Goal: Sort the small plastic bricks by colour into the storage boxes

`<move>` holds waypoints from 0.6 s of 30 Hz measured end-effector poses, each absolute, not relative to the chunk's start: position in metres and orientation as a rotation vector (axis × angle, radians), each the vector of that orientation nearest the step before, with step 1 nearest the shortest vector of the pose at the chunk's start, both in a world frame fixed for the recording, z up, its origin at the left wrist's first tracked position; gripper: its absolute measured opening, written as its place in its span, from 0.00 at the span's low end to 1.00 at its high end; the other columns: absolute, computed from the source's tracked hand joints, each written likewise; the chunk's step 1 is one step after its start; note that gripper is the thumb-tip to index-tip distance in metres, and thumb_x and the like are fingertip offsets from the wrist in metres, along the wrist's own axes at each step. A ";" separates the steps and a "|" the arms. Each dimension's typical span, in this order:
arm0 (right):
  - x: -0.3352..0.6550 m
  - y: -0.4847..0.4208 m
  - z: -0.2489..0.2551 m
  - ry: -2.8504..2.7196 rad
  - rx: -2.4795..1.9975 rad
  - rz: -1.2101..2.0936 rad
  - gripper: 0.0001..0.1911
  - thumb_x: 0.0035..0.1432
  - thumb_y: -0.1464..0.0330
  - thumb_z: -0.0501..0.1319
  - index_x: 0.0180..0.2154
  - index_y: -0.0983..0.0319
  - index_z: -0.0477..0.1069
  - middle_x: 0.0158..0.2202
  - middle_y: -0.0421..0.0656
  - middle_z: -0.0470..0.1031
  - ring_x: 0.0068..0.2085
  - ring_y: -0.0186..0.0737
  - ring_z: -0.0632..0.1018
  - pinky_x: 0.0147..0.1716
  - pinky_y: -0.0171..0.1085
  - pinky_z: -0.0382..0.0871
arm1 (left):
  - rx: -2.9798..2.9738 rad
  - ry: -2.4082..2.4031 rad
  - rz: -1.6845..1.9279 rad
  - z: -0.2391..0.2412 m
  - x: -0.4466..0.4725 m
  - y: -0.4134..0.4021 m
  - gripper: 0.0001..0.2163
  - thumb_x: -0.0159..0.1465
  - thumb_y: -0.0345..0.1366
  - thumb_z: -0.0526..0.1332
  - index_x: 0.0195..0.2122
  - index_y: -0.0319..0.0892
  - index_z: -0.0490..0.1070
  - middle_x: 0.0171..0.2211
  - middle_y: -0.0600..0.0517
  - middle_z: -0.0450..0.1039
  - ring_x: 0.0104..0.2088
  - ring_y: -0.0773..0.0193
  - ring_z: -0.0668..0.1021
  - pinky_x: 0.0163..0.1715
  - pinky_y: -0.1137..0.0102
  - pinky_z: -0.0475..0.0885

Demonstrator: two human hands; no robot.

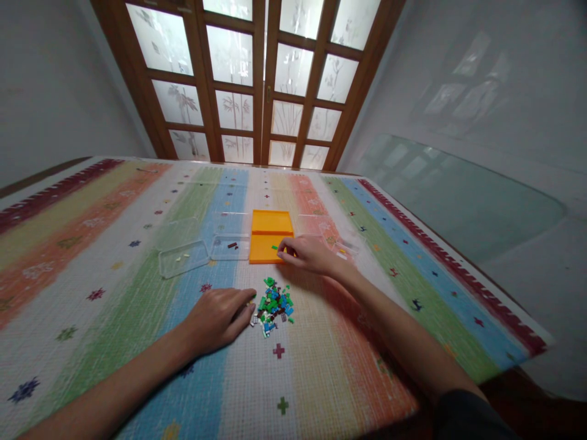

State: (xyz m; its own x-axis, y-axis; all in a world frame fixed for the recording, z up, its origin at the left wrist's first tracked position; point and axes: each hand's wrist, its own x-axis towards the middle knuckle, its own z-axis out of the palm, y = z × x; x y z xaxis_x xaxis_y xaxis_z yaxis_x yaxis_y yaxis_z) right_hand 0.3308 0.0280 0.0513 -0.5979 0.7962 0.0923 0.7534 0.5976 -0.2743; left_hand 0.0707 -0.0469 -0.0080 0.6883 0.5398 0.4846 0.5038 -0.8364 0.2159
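Bricks [274, 307] in one pile, left hand [224, 316] at its edge. Right hand [306, 254] well apart, at one green brick [274, 247], over one orange box [261, 252]; both grips unclear.

The one head camera looks from above the near side of the table [321, 379], forward and down along its length, taking a wide view. Both arms [389, 311] enter from the lower corners, nearest the lens; the left hand [222, 315] and right hand [309, 253] sit around mid-frame, the doors [199, 76] farthest, across the top.
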 end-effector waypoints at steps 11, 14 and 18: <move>0.339 0.039 0.035 -2.555 -1.567 0.147 0.12 0.69 0.67 0.56 0.43 0.63 0.78 0.37 0.48 0.82 0.34 0.38 0.76 0.31 0.34 0.56 | 2.834 0.877 0.827 -0.007 0.071 -0.047 0.13 0.72 0.36 0.51 0.46 0.36 0.73 0.33 0.46 0.82 0.29 0.58 0.83 0.29 0.66 0.78; 0.335 0.037 0.034 -2.572 -1.570 0.106 0.13 0.69 0.67 0.56 0.42 0.62 0.79 0.38 0.49 0.82 0.33 0.38 0.76 0.30 0.35 0.55 | 2.822 0.884 0.831 -0.007 0.071 -0.047 0.12 0.71 0.35 0.52 0.46 0.36 0.73 0.34 0.45 0.82 0.30 0.58 0.84 0.30 0.65 0.78; 0.335 0.035 0.042 -2.549 -1.482 0.126 0.12 0.68 0.69 0.57 0.44 0.63 0.79 0.37 0.48 0.82 0.32 0.37 0.76 0.32 0.35 0.57 | 2.806 0.886 0.829 -0.009 0.070 -0.047 0.12 0.71 0.35 0.52 0.45 0.37 0.74 0.33 0.45 0.82 0.29 0.58 0.83 0.29 0.65 0.78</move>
State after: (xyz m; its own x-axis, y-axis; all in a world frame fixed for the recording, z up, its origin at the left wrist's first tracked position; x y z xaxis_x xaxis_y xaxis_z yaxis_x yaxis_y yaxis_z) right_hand 0.3346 0.0350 0.0423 -0.4820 0.8677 0.1213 0.8515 0.4966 -0.1683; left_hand 0.0704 -0.0466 -0.0088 0.6853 0.5540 0.4727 0.5083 -0.8287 0.2342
